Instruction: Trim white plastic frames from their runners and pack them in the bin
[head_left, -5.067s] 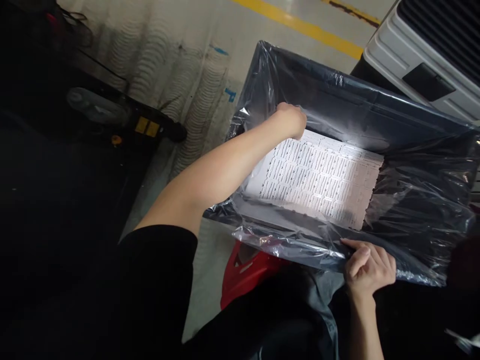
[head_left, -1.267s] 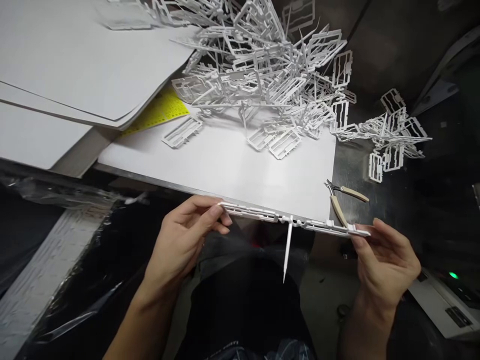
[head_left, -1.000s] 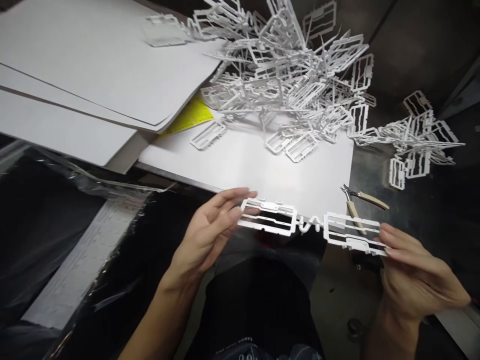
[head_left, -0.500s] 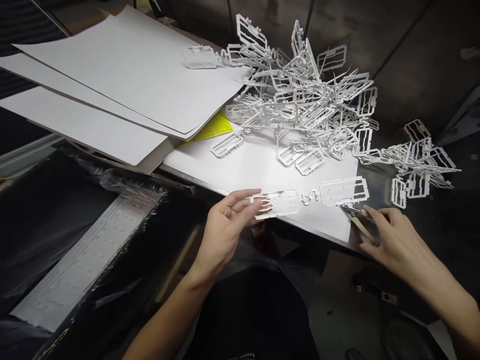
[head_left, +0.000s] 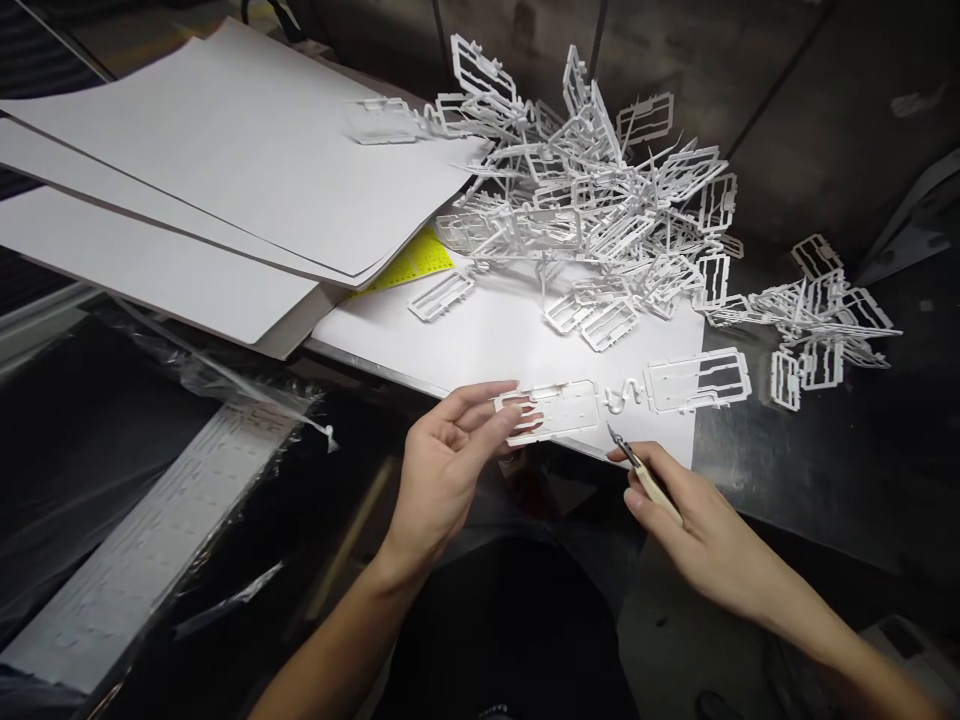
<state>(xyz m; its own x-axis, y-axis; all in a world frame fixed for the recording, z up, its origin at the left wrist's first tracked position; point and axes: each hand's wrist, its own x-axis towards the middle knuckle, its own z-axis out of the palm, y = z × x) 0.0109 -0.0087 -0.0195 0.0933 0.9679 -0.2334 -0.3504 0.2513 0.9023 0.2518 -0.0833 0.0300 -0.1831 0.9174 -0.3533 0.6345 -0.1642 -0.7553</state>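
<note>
My left hand point(head_left: 442, 470) is closed, pinching a flat white plastic frame point(head_left: 570, 408) by its left end between thumb and fingers. From the frame's right end a curly white runner point(head_left: 624, 394) leads to a second white plastic frame point(head_left: 679, 384) with open slots, all held just over the table's front edge. My right hand point(head_left: 686, 515) is wrapped round small nippers point(head_left: 651, 485) with cream handles. Their metal tip points up and left, just below the curly runner and apart from it, as far as I can see.
A tangled heap of white plastic frames point(head_left: 600, 200) covers the back of the table, with a smaller pile point(head_left: 814, 310) at right. Large white sheets point(head_left: 285, 150) are stacked at left, partly over a yellow perforated piece point(head_left: 412, 262). Flat white parts point(head_left: 172, 520) lie in black plastic below.
My right hand has moved left with the nippers, from below the second frame to below the curly runner. The left hand keeps its hold on the frame. The view has shifted slightly.
</note>
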